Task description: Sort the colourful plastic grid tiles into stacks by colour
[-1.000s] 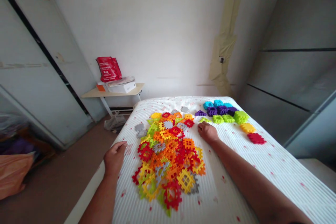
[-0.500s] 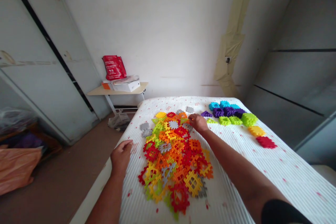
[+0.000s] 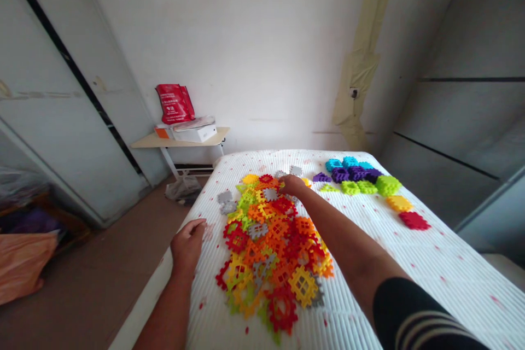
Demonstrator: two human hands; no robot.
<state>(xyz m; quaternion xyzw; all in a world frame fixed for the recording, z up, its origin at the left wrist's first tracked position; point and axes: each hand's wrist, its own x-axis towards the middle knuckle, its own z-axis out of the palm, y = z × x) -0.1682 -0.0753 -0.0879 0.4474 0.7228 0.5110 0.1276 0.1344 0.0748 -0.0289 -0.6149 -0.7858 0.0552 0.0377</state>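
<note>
A heap of interlocking plastic building tiles in red, orange, yellow, lime and grey (image 3: 278, 228) lies down the middle of the bed. My right hand (image 3: 292, 186) is at the heap's far end, fingers bent down and closed among the tiles; its fingertips are partly hidden, so any tile in them cannot be made out. Just beyond its wrist a yellow tile (image 3: 306, 181) shows. Left of the heap, my left hand (image 3: 187, 241) hovers or rests near the bed's edge, fingers curled in with nothing visible in them.
Sorted stacks run along the right: blue tiles (image 3: 350, 162), purple tiles (image 3: 356, 174), lime tiles (image 3: 388, 184), yellow tiles (image 3: 399, 203) and red tiles (image 3: 414, 221). Loose grey tiles (image 3: 225, 197) lie left of the heap. A small table (image 3: 143, 143) with a red bag (image 3: 175, 104) stands behind.
My right hand has moved left, onto the far end of the heap. A yellow tile now shows where it was. My left hand stays in place.
</note>
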